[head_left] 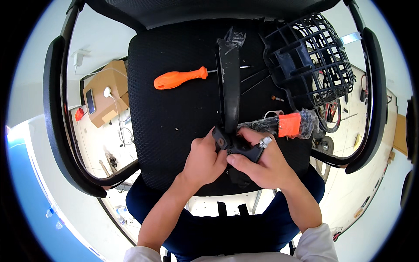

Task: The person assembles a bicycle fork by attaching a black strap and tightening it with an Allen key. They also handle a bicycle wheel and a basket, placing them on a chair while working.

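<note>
Chair seat (174,105) black, fine woven mesh texture; screwdriver (180,78) at 11 o'clock, bright orange handle, thin dark shaft; long bracket (230,87) glossy black, running toward 12; lattice part (312,65) at 2 o'clock, black open grid; clear plastic bag (279,124) at 3 o'clock, orange label, dark contents; small fitting (265,142) silver; cardboard box (107,87) at 9 o'clock, tan; floor strip (26,192) at 8 o'clock, blue; sleeves (316,244) white.

Black plastic bracket (230,94): long, narrow, glossy, lying lengthwise on the black mesh chair seat (174,109). Near end held between both hands; far end carries torn clear wrapping.
</note>
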A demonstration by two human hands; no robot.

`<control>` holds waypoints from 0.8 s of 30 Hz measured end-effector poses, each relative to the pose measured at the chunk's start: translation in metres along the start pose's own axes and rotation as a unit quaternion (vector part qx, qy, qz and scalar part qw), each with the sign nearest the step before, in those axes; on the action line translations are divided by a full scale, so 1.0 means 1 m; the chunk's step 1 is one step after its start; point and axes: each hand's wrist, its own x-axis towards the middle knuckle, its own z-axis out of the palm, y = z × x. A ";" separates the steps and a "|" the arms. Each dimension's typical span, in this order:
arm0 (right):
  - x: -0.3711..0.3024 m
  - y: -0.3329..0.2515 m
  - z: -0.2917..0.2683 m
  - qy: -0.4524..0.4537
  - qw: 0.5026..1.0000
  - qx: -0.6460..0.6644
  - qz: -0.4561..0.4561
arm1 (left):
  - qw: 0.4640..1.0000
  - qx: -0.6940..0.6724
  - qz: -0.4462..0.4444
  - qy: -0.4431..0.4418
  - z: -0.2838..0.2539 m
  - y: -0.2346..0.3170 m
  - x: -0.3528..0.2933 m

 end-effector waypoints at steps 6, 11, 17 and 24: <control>-0.007 0.003 -0.005 -0.006 0.997 -0.034 -0.071 | 0.999 -0.029 -0.022 -0.020 0.003 -0.001 -0.001; -0.006 0.009 -0.012 -0.026 0.994 -0.028 -0.102 | 0.999 -0.003 0.044 -0.010 0.001 0.002 0.000; 0.002 0.010 -0.015 -0.048 0.992 -0.031 -0.109 | 0.995 0.031 0.094 0.020 -0.003 -0.002 0.000; 0.002 0.013 -0.016 -0.071 0.992 -0.030 -0.097 | 0.994 0.009 0.102 0.023 -0.006 -0.004 -0.001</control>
